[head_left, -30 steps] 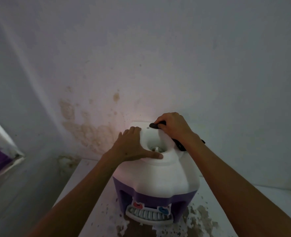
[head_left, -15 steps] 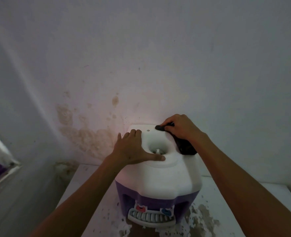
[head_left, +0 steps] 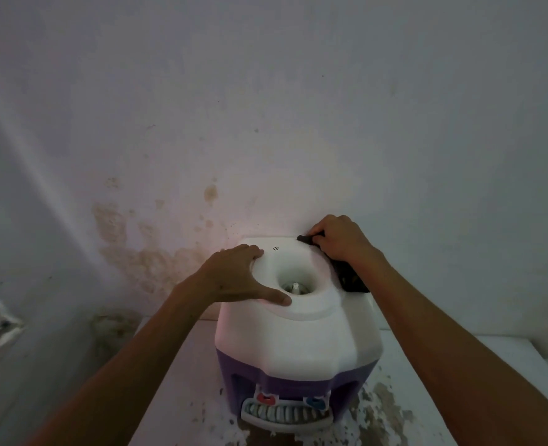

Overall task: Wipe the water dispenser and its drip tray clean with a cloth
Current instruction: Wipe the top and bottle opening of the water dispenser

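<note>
Water dispenser (head_left: 295, 336) stands on a white table (head_left: 443, 375), with its back against the stained wall (head_left: 144, 252). It is a small countertop model with no bottle on it. The upper part is white and has a round well with a spike in the middle; the lower body is purple. At the front I see a red tap (head_left: 265, 398) and a blue tap (head_left: 315, 403), and under them the white slotted drip tray (head_left: 284, 416).

The work seems to be in an early or middle stage. The dark cloth (head_left: 346, 275) is now at the back right corner of the white top, so I judge that only the top is being wiped. The purple body, the taps and the drip tray look not yet reached, but I cannot tell for sure if they are clean. No clear dirt shows on the white top in this dim light.

The right hand (head_left: 340, 239) presses the cloth on that corner, with its fingers curled over the cloth. The left hand (head_left: 237, 278) lies flat on the left side of the top, fingers straight and close together, thumb stretched toward the well; it probably steadies the machine.

Around the base the table surface is peeling and brown-spotted.
</note>
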Available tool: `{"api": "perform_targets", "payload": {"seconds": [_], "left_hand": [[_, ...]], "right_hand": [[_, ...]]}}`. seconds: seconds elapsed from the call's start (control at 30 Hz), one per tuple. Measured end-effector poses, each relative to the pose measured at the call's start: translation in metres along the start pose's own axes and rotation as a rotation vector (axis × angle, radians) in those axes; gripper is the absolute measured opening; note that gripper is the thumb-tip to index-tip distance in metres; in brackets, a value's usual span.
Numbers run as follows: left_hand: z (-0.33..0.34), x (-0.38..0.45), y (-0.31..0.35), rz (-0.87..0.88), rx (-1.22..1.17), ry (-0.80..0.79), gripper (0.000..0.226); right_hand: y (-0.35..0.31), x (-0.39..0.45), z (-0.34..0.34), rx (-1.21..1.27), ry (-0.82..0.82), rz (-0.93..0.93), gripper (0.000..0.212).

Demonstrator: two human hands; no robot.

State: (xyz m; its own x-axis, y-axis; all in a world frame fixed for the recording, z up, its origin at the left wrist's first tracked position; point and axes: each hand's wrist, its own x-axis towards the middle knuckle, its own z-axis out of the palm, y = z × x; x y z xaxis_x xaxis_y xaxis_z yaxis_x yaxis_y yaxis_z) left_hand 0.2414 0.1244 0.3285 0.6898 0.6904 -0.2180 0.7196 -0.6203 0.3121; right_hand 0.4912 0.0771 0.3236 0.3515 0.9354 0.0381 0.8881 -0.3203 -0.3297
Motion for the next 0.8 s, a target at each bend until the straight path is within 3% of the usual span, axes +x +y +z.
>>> {"api": "perform_targets", "payload": {"seconds": [0.37, 0.47, 0.57, 0.8], "left_hand": [[-0.018, 0.013, -0.008, 0.049, 0.085, -0.039, 0.116], [-0.021, 0.016, -0.011, 0.046, 0.062, -0.052, 0.116], [-0.023, 0.016, -0.013, 0.045, 0.020, -0.048, 0.113], [-0.026, 0.013, -0.010, 0.045, 0.006, -0.056, 0.111]], "right_hand": [[-0.043, 0.018, 0.014, -0.022, -0.123, -0.214, 0.030], [-0.026, 0.000, 0.003, 0.046, -0.025, -0.249, 0.029], [-0.007, -0.023, -0.006, -0.019, 0.141, -0.228, 0.030], [-0.015, -0.026, 0.002, -0.101, 0.029, -0.102, 0.035]]}}
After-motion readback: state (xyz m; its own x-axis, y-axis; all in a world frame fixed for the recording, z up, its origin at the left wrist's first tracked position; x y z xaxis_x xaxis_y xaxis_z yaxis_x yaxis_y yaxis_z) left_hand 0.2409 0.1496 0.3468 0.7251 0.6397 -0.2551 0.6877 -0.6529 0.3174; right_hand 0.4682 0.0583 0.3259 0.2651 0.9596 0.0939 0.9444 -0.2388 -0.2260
